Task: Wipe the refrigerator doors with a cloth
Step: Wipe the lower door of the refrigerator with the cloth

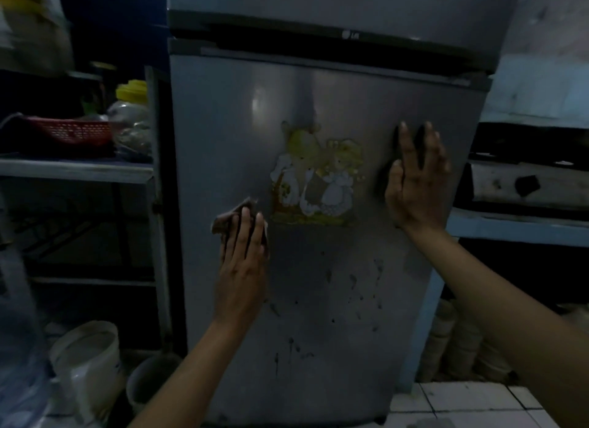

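A grey two-door refrigerator fills the middle of the head view; its lower door [318,300] carries dark smudges and a worn cartoon sticker [315,179]. The upper door [334,0] shows only its bottom part. My left hand [243,262] presses a small dark cloth [228,219] flat against the lower door, left of the sticker; the cloth sticks out above my fingertips. My right hand [417,179] lies flat on the door's right side with fingers spread and holds nothing.
A shelf unit [76,169] to the left holds a red basket [75,131] and a yellow-lidded jar [132,91]. White buckets [86,357] stand on the floor at lower left. A counter [522,223] sits at right, above a white tiled floor [462,402].
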